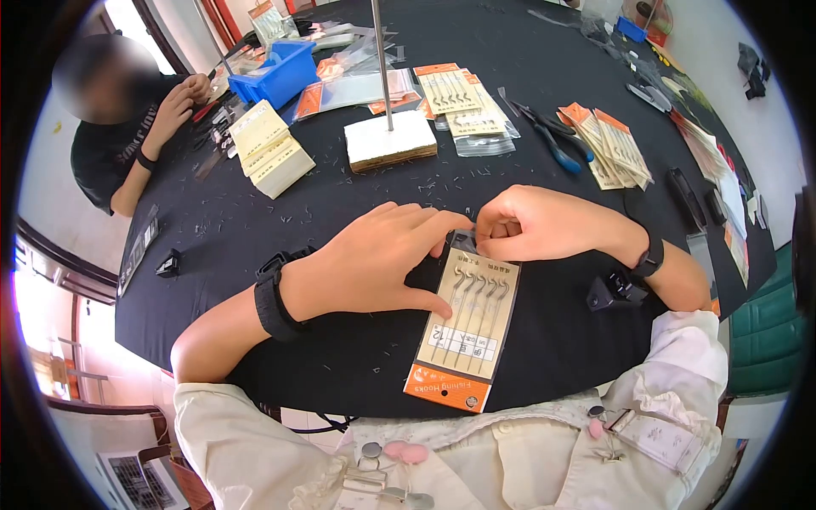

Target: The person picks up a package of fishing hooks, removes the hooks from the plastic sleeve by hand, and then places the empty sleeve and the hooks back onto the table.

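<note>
A packet of fishing hooks (463, 331) lies at the table's near edge, its orange printed end toward me. Several dark hooks show in a row on its cream card, inside a clear sleeve. My left hand (365, 259) grips the packet's left side, thumb on the edge and index finger at the far end. At that same end my right hand (544, 225) is closed, thumb and curled fingers pinching the sleeve's top edge. Its fingertips are partly hidden, so any small item between them cannot be made out.
Beyond my hands stand a white block with a metal rod (391, 140), stacked cream cards (272, 153) and a blue bin (272, 72). Hook packets (459, 98), pliers (552, 140), more packets (608, 144) and a stapler (684, 195) lie rightward. A person (127, 119) sits across at left.
</note>
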`<control>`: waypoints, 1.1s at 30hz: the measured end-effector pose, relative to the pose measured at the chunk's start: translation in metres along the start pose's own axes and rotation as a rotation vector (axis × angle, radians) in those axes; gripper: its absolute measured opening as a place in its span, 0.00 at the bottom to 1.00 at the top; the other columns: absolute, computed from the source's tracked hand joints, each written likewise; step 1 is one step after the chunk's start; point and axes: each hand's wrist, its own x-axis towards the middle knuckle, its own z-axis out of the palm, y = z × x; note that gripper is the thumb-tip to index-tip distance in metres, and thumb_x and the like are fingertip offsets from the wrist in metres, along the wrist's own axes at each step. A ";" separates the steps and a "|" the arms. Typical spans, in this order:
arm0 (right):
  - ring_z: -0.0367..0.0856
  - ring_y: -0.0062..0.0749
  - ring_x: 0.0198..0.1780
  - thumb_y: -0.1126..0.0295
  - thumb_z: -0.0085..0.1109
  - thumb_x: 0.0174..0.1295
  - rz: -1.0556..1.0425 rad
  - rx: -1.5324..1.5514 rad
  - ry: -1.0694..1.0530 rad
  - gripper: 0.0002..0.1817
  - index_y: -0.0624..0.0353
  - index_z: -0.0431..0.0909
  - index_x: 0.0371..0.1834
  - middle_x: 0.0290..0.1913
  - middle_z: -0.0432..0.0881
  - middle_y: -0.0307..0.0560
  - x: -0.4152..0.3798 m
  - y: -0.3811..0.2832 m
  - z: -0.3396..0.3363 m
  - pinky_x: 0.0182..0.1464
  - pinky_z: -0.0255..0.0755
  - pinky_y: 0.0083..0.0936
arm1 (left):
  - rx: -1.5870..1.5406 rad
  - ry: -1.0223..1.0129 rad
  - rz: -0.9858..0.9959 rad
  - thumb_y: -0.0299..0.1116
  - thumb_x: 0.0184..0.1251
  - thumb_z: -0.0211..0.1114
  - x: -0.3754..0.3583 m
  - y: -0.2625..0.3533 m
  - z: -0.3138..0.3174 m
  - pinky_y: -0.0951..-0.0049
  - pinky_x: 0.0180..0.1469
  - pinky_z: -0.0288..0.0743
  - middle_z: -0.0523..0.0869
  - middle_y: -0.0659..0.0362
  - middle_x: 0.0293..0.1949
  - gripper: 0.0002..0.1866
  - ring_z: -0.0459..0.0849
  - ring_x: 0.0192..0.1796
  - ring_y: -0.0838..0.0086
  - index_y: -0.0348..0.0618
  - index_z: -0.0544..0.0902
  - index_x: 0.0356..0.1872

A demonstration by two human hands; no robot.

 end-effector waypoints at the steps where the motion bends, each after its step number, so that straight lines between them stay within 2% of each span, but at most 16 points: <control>1: 0.76 0.18 0.25 0.66 0.62 0.64 0.000 -0.002 -0.001 0.12 0.66 0.83 0.35 0.24 0.82 0.41 0.001 0.000 0.000 0.28 0.68 0.22 | 0.011 0.004 0.000 0.49 0.47 0.82 0.000 0.000 0.001 0.67 0.49 0.71 0.79 0.62 0.36 0.41 0.79 0.40 0.67 0.45 0.75 0.63; 3: 0.76 0.19 0.25 0.67 0.63 0.62 -0.026 -0.041 -0.015 0.10 0.65 0.83 0.35 0.24 0.82 0.41 0.001 0.000 0.000 0.29 0.68 0.22 | 0.018 0.009 0.004 0.50 0.47 0.82 -0.001 0.001 0.002 0.67 0.49 0.71 0.79 0.62 0.36 0.41 0.79 0.40 0.67 0.46 0.75 0.62; 7: 0.76 0.19 0.25 0.69 0.64 0.60 -0.091 -0.062 -0.005 0.07 0.63 0.82 0.34 0.23 0.81 0.40 0.002 0.003 -0.001 0.30 0.68 0.22 | 0.044 0.001 0.002 0.48 0.53 0.79 0.000 0.001 0.000 0.67 0.46 0.72 0.77 0.61 0.34 0.32 0.79 0.39 0.67 0.45 0.77 0.56; 12: 0.82 0.26 0.28 0.71 0.66 0.59 -0.207 -0.246 0.055 0.06 0.61 0.82 0.34 0.25 0.82 0.42 0.003 0.008 -0.012 0.34 0.72 0.23 | 0.041 -0.017 -0.013 0.42 0.61 0.75 0.000 -0.004 0.003 0.65 0.43 0.73 0.77 0.59 0.34 0.22 0.79 0.39 0.66 0.46 0.79 0.52; 15: 0.83 0.29 0.30 0.71 0.66 0.58 -0.228 -0.351 0.121 0.06 0.61 0.82 0.34 0.28 0.83 0.43 0.003 0.010 -0.012 0.35 0.74 0.25 | 0.158 0.097 0.114 0.38 0.62 0.71 -0.002 -0.002 0.007 0.64 0.41 0.75 0.79 0.57 0.35 0.19 0.81 0.38 0.63 0.46 0.81 0.52; 16: 0.83 0.29 0.30 0.71 0.66 0.58 -0.226 -0.348 0.119 0.06 0.61 0.82 0.34 0.28 0.83 0.43 0.002 0.008 -0.010 0.35 0.74 0.25 | 0.154 0.096 0.113 0.38 0.62 0.71 -0.003 -0.001 0.008 0.64 0.41 0.75 0.79 0.57 0.35 0.19 0.81 0.38 0.63 0.46 0.81 0.52; 19: 0.84 0.29 0.33 0.72 0.67 0.59 -0.257 -0.339 0.354 0.05 0.60 0.83 0.35 0.32 0.82 0.43 0.005 0.003 0.004 0.37 0.76 0.26 | 0.271 0.083 0.139 0.36 0.61 0.71 -0.005 0.005 0.010 0.65 0.40 0.75 0.81 0.58 0.32 0.20 0.81 0.35 0.63 0.43 0.82 0.53; 21: 0.84 0.30 0.34 0.72 0.68 0.59 -0.296 -0.363 0.358 0.06 0.60 0.83 0.36 0.32 0.82 0.43 0.009 0.005 0.006 0.38 0.77 0.26 | 0.358 0.030 0.093 0.35 0.60 0.70 -0.007 0.011 0.012 0.66 0.40 0.75 0.82 0.59 0.28 0.20 0.82 0.33 0.65 0.40 0.82 0.53; 24: 0.85 0.32 0.36 0.71 0.69 0.58 -0.370 -0.398 0.351 0.07 0.61 0.84 0.37 0.34 0.82 0.44 0.013 0.009 0.006 0.39 0.77 0.28 | 0.405 0.056 0.086 0.34 0.60 0.70 -0.008 0.015 0.015 0.67 0.39 0.75 0.81 0.61 0.26 0.20 0.82 0.31 0.67 0.39 0.82 0.53; 28: 0.85 0.39 0.39 0.72 0.69 0.57 -0.471 -0.499 0.360 0.08 0.61 0.84 0.38 0.37 0.83 0.44 0.016 0.009 0.007 0.41 0.78 0.31 | 0.414 0.051 0.079 0.35 0.60 0.69 -0.010 0.017 0.015 0.68 0.37 0.74 0.81 0.61 0.26 0.22 0.82 0.30 0.68 0.38 0.82 0.54; 33: 0.84 0.41 0.40 0.69 0.67 0.59 -0.534 -0.499 0.329 0.07 0.58 0.84 0.38 0.36 0.82 0.44 0.035 0.009 0.004 0.42 0.77 0.34 | 0.584 0.011 -0.020 0.39 0.61 0.68 -0.016 0.033 0.021 0.71 0.35 0.72 0.79 0.63 0.24 0.26 0.81 0.29 0.71 0.31 0.82 0.56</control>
